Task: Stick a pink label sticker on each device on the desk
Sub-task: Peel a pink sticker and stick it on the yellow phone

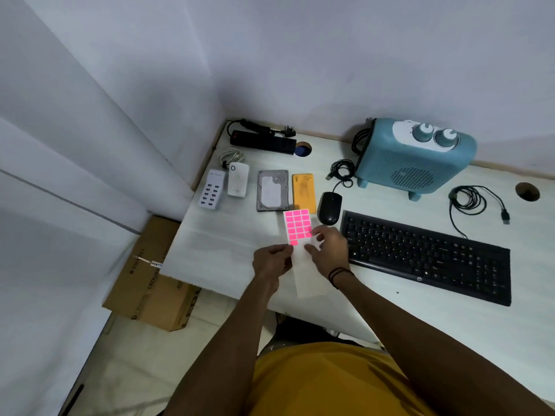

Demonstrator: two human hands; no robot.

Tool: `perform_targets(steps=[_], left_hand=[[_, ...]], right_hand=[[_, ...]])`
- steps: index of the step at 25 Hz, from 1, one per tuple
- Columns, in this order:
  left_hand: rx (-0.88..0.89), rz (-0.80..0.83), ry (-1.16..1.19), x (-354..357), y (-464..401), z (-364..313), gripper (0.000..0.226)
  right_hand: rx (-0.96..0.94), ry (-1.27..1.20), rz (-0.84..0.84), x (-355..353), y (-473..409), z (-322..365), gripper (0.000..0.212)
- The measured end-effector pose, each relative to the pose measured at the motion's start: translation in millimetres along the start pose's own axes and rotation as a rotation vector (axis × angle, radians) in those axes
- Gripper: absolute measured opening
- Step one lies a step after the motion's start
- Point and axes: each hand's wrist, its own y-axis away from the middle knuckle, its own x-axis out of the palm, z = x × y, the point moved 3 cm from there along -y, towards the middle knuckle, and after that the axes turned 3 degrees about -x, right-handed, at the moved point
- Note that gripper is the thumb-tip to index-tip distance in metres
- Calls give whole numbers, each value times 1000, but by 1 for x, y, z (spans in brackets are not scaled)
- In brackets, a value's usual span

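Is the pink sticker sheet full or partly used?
Partly used: the sticker sheet shows pink squares only on its far part; the near part, between both hands, is bare.

- One sticker sheet [298, 226] is counted, with pink labels in rows of three; the exact label count cannot be told.
- One keyboard [426, 256] and one mouse [329, 208] are counted.
- One blue heater [413, 157], fitted with two knobs, is counted.
- One hard drive [272, 190], one orange phone [304, 192], one multi-port charger [211, 193], one white adapter [238, 183] and one power strip [262, 141] are counted.
- Two cable holes are counted in the tabletop [228, 244].
- One cardboard box [150, 283] is counted on the floor.
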Motion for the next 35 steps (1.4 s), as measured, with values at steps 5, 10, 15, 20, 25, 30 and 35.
perform_targets(steps=[5,10,15,20,25,30,35], left_hand=[[55,127,54,3,22,-7,15],[186,147,-32,-6,28,-7,13],[292,135,-233,-8,3,-4,14],[227,106,-400,-10,-26,-6,13],[49,-18,-495,-28,-47,10,12],[-2,-56,-684,-43,-57,12,10],[169,-131,-919,-26,-66,-35,17]], right_hand=[[-267,52,144,-2,6,35,20],[-256,-4,140,2,12,31,14],[-115,-104,158,8,3,19,13],[229,-429,170,24,-13,-1,4],[620,-806,92,38,-18,-24,8],[693,-957,135,43,-25,-29,16],[636,-956,145,35,-50,-14,9]])
